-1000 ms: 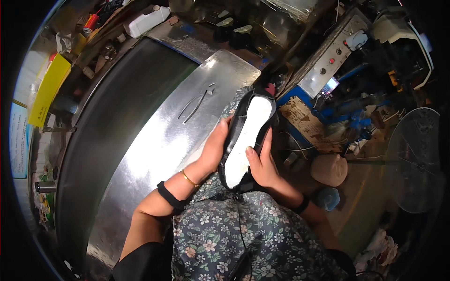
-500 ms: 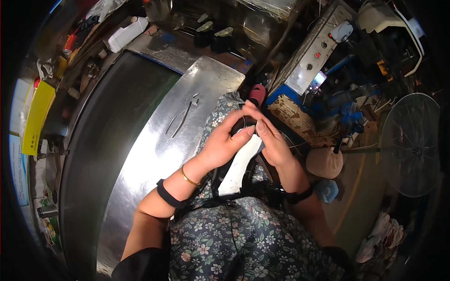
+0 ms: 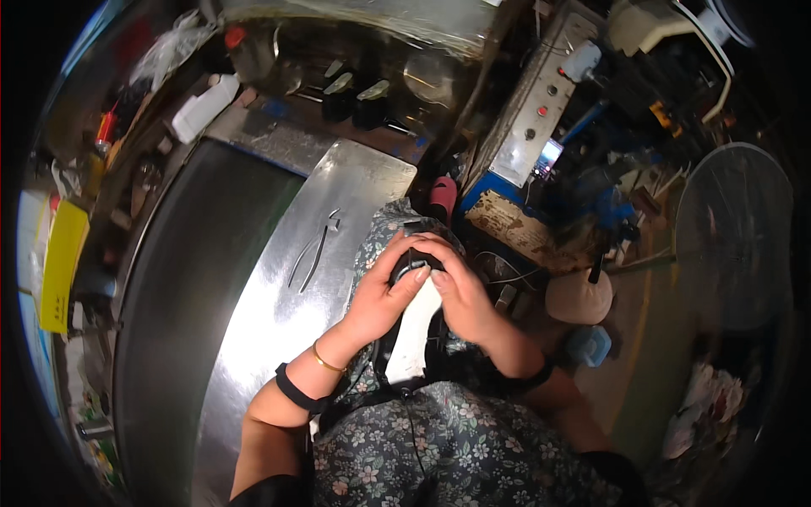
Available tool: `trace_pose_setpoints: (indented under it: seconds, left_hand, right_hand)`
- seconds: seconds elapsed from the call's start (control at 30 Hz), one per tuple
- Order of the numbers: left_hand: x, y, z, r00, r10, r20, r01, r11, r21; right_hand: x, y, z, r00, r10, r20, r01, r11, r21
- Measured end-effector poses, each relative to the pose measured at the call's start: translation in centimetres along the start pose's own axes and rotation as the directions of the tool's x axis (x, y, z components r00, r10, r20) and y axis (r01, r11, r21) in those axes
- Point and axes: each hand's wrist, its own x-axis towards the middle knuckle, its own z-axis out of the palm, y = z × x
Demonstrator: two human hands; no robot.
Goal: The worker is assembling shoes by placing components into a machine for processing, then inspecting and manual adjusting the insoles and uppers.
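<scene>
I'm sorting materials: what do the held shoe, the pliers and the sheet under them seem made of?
Shoe: black upper, leather or synthetic by its sheen; matte white underside, material unclear. Pliers: probably metal, glinting grey. Sheet: likely shiny metal, given its glare.

workshop | dark conveyor belt [image 3: 198, 279] | button control panel [image 3: 538, 100] | pincers [image 3: 319, 245] on metal worktop [image 3: 266, 291]

Black-and-white shoe [image 3: 412, 345], dark floral apron [image 3: 431, 439]
</scene>
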Motion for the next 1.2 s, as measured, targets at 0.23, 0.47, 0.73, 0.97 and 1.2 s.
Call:
trace_pose_setpoints:
  seconds: [0.23, 0.47, 0.73, 0.97, 1.2]
  left_hand:
    - [-0.2, -0.2, -0.6, 0.995, -0.051, 0.084, 0.056, 0.997, -0.059]
    - [-0.2, 0.6, -1.2, 0.971, -0.129, 0.201, 0.169, 0.965, -0.198]
    - [-0.1, 1.5, -0.9, 0.950, -0.253, 0.181, 0.300, 0.900, -0.316]
    - [-0.9, 1.7, -0.2, 0.978, -0.187, 0.092, 0.208, 0.907, -0.365]
    - [-1.5, 0.6, -0.1, 0.984, -0.181, 0.003, 0.172, 0.933, -0.317]
  right_hand:
    - [-0.5, -0.3, -1.5, 0.991, -0.070, 0.113, 0.053, 0.988, 0.147]
    - [-2.1, 0.5, -0.6, 0.992, -0.077, 0.098, 0.062, 0.987, 0.148]
    - [-3.1, 1.0, 0.4, 1.000, 0.026, 0.015, -0.030, 0.946, 0.324]
    - [-11.7, 1.8, 1.6, 0.902, 0.357, 0.244, -0.424, 0.840, 0.338]
    - [-13.0, 4.7, 5.6, 0.908, 0.396, 0.141, -0.409, 0.909, 0.084]
